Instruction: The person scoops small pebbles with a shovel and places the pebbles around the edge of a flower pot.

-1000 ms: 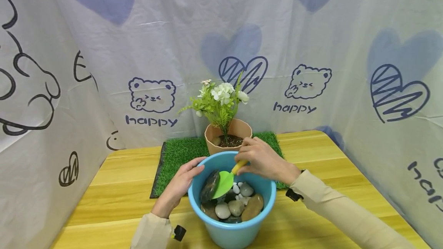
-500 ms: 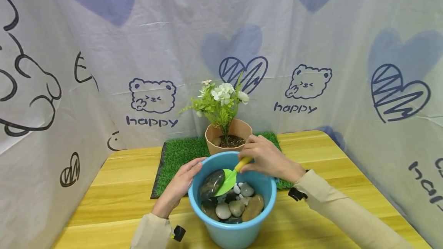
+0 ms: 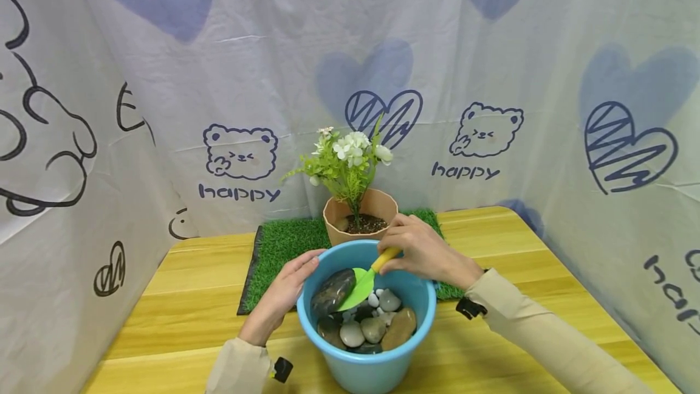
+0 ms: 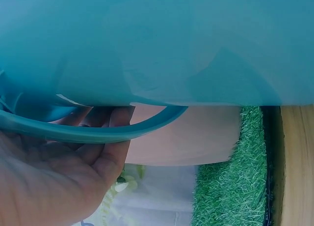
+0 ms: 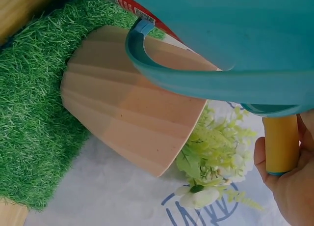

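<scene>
On the surface (image 3: 197, 290), a turf mat (image 3: 295, 233) is laid at the back, with a cloth (image 3: 350, 17) hung behind; on the mat a flowerpot (image 3: 347, 238) is stood, in which a plant (image 3: 351, 163) is set; before the flowerpot a bucket (image 3: 369, 374) is placed; in it, one stone (image 3: 330, 292) is lodged at the left beside the blade of a trowel (image 3: 358, 290), above other stones (image 3: 374, 328); the bucket is flanked by the left hand (image 3: 287, 284) and the right hand (image 3: 421, 249).

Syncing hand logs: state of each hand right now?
Left hand: holding the blue bucket.
Right hand: holding the green trowel by its yellow handle.
</scene>
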Demonstrator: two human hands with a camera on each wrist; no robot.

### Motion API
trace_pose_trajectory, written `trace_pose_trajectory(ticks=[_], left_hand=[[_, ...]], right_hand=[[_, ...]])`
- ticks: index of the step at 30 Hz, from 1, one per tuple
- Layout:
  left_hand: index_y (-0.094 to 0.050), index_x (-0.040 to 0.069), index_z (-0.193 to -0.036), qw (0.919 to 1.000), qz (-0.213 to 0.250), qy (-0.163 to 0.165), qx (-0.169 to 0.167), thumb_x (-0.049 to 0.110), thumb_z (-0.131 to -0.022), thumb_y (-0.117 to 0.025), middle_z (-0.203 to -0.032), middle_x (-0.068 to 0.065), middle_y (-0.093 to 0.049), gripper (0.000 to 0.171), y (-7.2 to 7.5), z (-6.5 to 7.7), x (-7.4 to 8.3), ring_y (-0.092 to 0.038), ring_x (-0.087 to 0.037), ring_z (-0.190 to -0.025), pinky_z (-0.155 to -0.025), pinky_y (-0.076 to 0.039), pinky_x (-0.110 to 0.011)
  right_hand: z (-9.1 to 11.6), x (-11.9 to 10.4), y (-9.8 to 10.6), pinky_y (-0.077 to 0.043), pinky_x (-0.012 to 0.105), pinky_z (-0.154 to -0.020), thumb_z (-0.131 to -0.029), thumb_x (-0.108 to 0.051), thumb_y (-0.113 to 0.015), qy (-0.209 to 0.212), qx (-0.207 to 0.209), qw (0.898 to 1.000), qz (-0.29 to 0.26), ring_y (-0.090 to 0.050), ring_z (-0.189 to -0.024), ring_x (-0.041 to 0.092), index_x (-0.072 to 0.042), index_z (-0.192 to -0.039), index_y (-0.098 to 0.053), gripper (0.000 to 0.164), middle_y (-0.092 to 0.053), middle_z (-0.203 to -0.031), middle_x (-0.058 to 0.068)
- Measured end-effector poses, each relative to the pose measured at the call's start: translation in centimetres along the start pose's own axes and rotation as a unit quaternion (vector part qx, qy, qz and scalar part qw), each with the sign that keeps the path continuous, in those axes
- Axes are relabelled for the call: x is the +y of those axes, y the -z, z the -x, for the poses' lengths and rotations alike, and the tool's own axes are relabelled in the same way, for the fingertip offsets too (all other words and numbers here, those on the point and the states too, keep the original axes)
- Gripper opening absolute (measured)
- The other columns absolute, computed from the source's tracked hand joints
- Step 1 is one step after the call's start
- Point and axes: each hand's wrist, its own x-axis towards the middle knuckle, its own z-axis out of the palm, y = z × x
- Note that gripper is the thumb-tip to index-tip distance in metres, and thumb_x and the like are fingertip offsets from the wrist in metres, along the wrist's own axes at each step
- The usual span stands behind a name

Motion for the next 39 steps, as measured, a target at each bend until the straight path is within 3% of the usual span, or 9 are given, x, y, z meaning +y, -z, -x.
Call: trace_pose_trajectory(ticks=[15, 26, 39], left_hand=[[-0.049, 0.009, -0.143, 0.9998, -0.006, -0.006, 0.018, 0.036, -0.107, -0.035, -0.138, -0.014, -0.058, 0.047, -0.1, -0.2, -0.3, -0.055, -0.031, -0.128, -0.112, -0.038, -0.05], [-0.05, 0.01, -0.142, 0.9997, -0.013, -0.005, 0.021, 0.035, -0.107, -0.036, -0.137, -0.013, -0.058, 0.045, -0.1, -0.2, -0.3, -0.055, -0.03, -0.126, -0.11, -0.04, -0.049], [-0.05, 0.01, -0.143, 0.9998, -0.011, -0.002, 0.019, 0.034, -0.107, -0.035, -0.136, -0.015, -0.059, 0.045, -0.2, -0.1, -0.2, -0.057, -0.03, -0.124, -0.104, -0.047, -0.045]], right_hand=[[0.2, 0.4, 0.0, -0.044, 0.03, -0.08, -0.066, -0.038, -0.088, -0.016, 0.021, 0.999, -0.019, -0.054, -0.09, 0.01, -0.017, -0.091, -0.078, 0.034, -0.074, -0.091, -0.009], [0.6, 0.2, 0.6, -0.042, 0.028, -0.076, -0.068, -0.037, -0.087, -0.041, 0.001, 0.999, -0.016, -0.051, -0.087, 0.009, -0.021, -0.092, -0.08, 0.03, -0.073, -0.09, -0.01], [1.5, 0.7, 1.2, -0.035, 0.026, -0.072, -0.072, -0.041, -0.083, -0.038, 0.003, 0.999, 0.012, -0.044, -0.082, 0.007, -0.022, -0.096, -0.08, 0.03, -0.071, -0.09, -0.011]])
